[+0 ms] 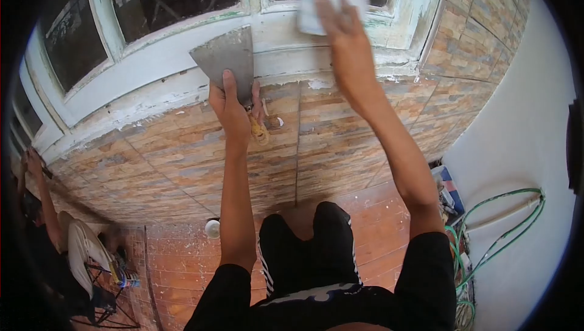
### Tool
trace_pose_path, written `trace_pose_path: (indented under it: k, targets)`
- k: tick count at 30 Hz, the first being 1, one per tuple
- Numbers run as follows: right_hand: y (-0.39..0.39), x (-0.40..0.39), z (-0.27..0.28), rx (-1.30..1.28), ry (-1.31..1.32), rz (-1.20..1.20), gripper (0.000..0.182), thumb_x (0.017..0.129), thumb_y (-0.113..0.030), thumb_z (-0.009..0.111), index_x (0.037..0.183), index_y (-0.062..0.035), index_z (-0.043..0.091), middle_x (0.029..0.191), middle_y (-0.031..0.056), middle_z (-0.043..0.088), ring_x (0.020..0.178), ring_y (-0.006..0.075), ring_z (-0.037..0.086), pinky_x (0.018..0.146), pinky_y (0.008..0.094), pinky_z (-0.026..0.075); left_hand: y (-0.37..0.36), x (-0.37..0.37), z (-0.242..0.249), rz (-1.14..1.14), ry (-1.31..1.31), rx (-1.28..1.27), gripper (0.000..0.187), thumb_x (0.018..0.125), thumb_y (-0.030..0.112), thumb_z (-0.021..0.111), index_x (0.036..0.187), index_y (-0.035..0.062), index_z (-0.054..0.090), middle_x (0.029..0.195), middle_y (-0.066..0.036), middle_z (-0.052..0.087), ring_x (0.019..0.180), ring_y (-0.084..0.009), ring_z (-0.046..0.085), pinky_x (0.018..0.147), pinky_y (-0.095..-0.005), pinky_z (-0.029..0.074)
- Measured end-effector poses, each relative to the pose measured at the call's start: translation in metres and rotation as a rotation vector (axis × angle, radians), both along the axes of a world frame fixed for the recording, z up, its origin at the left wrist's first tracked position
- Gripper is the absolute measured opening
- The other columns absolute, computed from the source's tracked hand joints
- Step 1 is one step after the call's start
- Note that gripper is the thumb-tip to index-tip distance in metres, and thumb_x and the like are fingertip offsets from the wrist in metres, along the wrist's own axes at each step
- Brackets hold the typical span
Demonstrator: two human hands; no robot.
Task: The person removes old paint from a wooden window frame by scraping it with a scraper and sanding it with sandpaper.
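My left hand (232,112) grips a wide putty knife (230,48), thumb flat on its grey metal blade. The blade points up and overlaps the lower window frame, and a yellow handle (260,133) hangs below the fingers. Higher and to the right, my right hand (353,57) presses a white sheet (311,16) against the window frame (280,30), fingers over its face; hand and sheet are slightly blurred. The frame's white paint is worn, with greenish patches at the right corner and rough, chipped edges along the sill.
Stone-patterned tiles (340,130) cover the wall below the window. At the left another person (45,227) sits close to the wall. White specks and a small round white object (212,228) lie on the red floor. A green hose (486,203) and a box (449,188) stand at the right.
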State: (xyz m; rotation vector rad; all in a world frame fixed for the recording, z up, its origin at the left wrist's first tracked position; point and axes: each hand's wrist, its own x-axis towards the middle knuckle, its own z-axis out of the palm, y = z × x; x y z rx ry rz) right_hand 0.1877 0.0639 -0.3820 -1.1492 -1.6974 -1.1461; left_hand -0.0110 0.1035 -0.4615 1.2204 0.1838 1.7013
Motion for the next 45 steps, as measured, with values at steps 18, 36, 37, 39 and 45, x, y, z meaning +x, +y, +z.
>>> trace_pose_path:
  k: [18,36,37,39,45]
  targets:
    - [0.004,0.005,-0.002,0.043,0.017,-0.121,0.047,0.088,0.002,0.051,0.135,0.01,0.049,0.139,0.0233,0.052,0.13,0.0485,0.044,0.112,0.0585,0.033,-0.002,-0.007,0.004,-0.047,0.074,0.033,0.028,0.106,0.032,0.043,0.108,0.0034,0.045,0.068,-0.012,0.057,0.035,-0.0136,0.041,0.029,-0.0271,0.034]
    - [-0.009,0.039,-0.002,0.049,0.149,-0.211,0.062,0.086,0.007,0.047,0.147,-0.0021,0.04,0.14,0.024,0.052,0.133,0.0512,0.039,0.116,0.0533,0.031,0.001,-0.007,0.002,-0.013,0.1,0.047,0.031,0.106,0.032,0.042,0.104,0.0013,0.044,0.068,-0.013,0.058,0.035,-0.0137,0.04,0.029,-0.0272,0.034]
    - [-0.004,0.027,-0.006,0.06,0.198,-0.191,0.058,0.084,0.007,0.051,0.141,0.0042,0.044,0.141,0.0235,0.051,0.13,0.053,0.041,0.113,0.0559,0.033,0.0,-0.006,0.001,-0.014,0.098,0.029,0.031,0.106,0.032,0.042,0.103,0.0011,0.045,0.068,-0.013,0.058,0.035,-0.0136,0.04,0.029,-0.0272,0.034]
    - [0.001,-0.002,-0.008,0.079,0.062,-0.143,0.053,0.082,0.007,0.054,0.134,0.0122,0.049,0.142,0.0238,0.049,0.127,0.0574,0.042,0.111,0.0583,0.036,-0.003,-0.005,0.0,-0.001,0.083,0.024,0.033,0.106,0.033,0.043,0.102,0.0007,0.046,0.068,-0.013,0.058,0.035,-0.0132,0.04,0.029,-0.0271,0.034]
    - [-0.013,0.028,0.0,0.015,0.122,-0.03,0.054,0.082,0.006,0.055,0.136,0.0042,0.052,0.143,0.0188,0.051,0.132,0.0493,0.043,0.115,0.0562,0.031,-0.002,-0.006,0.002,0.014,0.12,0.042,0.034,0.105,0.035,0.046,0.104,0.001,0.048,0.07,-0.013,0.06,0.034,-0.0126,0.039,0.029,-0.027,0.033]
